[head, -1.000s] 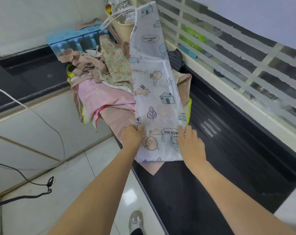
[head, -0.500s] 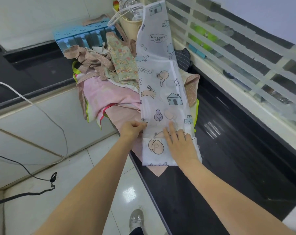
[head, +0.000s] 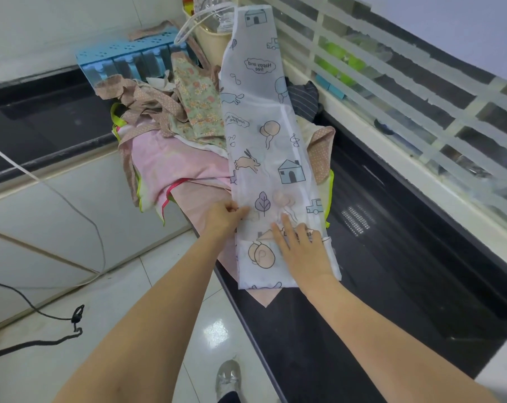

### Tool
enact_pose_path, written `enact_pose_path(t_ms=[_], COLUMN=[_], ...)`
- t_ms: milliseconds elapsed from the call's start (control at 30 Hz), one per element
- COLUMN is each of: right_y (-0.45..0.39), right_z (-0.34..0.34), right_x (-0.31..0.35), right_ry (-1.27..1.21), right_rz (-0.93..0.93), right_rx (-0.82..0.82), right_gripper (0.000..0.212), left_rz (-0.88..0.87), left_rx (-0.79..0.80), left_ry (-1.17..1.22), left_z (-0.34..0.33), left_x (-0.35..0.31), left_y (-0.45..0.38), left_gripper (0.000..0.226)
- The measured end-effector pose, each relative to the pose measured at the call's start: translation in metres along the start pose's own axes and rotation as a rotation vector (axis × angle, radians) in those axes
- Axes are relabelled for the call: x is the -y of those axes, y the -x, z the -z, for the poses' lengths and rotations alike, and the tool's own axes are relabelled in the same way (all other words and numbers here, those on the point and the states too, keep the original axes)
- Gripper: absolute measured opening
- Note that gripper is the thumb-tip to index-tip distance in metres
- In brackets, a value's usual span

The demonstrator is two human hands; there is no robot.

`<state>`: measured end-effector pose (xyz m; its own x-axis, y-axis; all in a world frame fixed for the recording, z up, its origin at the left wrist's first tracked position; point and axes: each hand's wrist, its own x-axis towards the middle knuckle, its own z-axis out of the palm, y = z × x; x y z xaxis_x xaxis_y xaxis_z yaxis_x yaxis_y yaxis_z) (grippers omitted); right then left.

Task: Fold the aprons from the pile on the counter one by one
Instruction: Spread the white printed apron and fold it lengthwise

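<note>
A white sheer apron (head: 268, 146) printed with houses, rabbits and balloons lies folded into a long narrow strip over the apron pile and the black counter (head: 391, 271). My left hand (head: 224, 218) pinches its left edge. My right hand (head: 303, 251) lies flat on the strip near its lower end, fingers straight. The pile (head: 170, 146) holds pink, floral and brown dotted aprons, bunched at the counter's corner.
A blue plastic rack (head: 124, 59) and a cream container (head: 214, 39) stand behind the pile. A window with white bars (head: 391, 91) runs along the right. Cables (head: 57, 315) trail over the tiled floor at left. A shoe (head: 229, 379) shows below.
My right hand slid from the strip's right edge onto its middle and now lies flat on the cloth. My left hand stayed on the left edge.
</note>
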<state>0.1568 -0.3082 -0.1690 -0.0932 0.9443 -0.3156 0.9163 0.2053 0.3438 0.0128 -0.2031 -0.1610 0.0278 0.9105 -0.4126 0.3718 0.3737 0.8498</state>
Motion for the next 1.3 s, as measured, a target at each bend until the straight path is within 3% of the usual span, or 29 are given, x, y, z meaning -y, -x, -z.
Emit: enact_pose_path(t_ms=[133,300,433,500,567,600,667,700,767,833,900,967,1033,1133,1300], right_y=[-0.002,-0.006,-0.005,-0.005,-0.006,-0.006,-0.007,-0.007,-0.008,-0.009,-0.006,-0.007,-0.009,-0.017,-0.021], right_z=[-0.002,-0.004,-0.003,-0.002,-0.001,-0.001,0.0,0.0,0.0,-0.003,-0.013,-0.027,-0.031,-0.036,-0.034], right_x=[0.001,0.003,0.003,0.003,0.003,0.004,0.006,0.007,0.007,0.0,-0.013,-0.02,-0.02,-0.019,-0.015], right_ry=[0.004,0.025,0.036,0.039,0.045,0.062,0.104,0.118,0.121,0.032,-0.122,-0.233,-0.265,-0.316,-0.396], right_rz=[-0.002,0.0,0.013,0.028,0.028,0.03,0.02,0.02,0.017,-0.005,-0.014,-0.004,-0.007,-0.03,-0.118], right_rx=[0.016,0.028,0.026,0.02,0.026,0.034,0.063,0.071,0.05,-0.139,-0.314,-0.392,-0.453,-0.412,-0.263], right_gripper=[0.079,0.083,0.081,0.08,0.08,0.081,0.081,0.08,0.066,0.057,0.064,0.072,0.062,0.05,0.057], left_rz=[0.042,-0.045,-0.051,-0.091,-0.32,-0.539,-0.957,-1.061,-0.976,-0.83,-0.81,-0.772,-0.746,-0.735,-0.575], left_rx=[-0.067,0.025,-0.112,-0.31,-0.466,-0.411,-0.138,0.003,0.139,0.111,0.107,0.107,0.059,0.119,0.06], left_ry=[0.082,-0.035,-0.11,-0.232,-0.436,-0.527,-0.793,-0.967,-1.167,-1.194,-1.274,-1.289,-1.245,-1.201,-1.173], left_z=[0.0,0.0,0.007,0.014,0.013,0.005,-0.024,-0.039,-0.054,-0.048,-0.038,-0.029,-0.026,-0.027,-0.027], left_x=[-0.008,-0.025,-0.027,-0.031,-0.036,-0.04,-0.033,-0.026,-0.012,-0.001,0.017,0.031,0.033,0.041,0.039], left_y=[-0.006,-0.007,-0.015,-0.016,-0.017,-0.015,-0.017,-0.015,-0.008,-0.003,-0.007,-0.013,-0.011,-0.011,-0.004], left_gripper=[0.026,0.028,0.025,0.019,0.021,0.026,0.035,0.039,0.056,0.066,0.074,0.072,0.073,0.084,0.083])
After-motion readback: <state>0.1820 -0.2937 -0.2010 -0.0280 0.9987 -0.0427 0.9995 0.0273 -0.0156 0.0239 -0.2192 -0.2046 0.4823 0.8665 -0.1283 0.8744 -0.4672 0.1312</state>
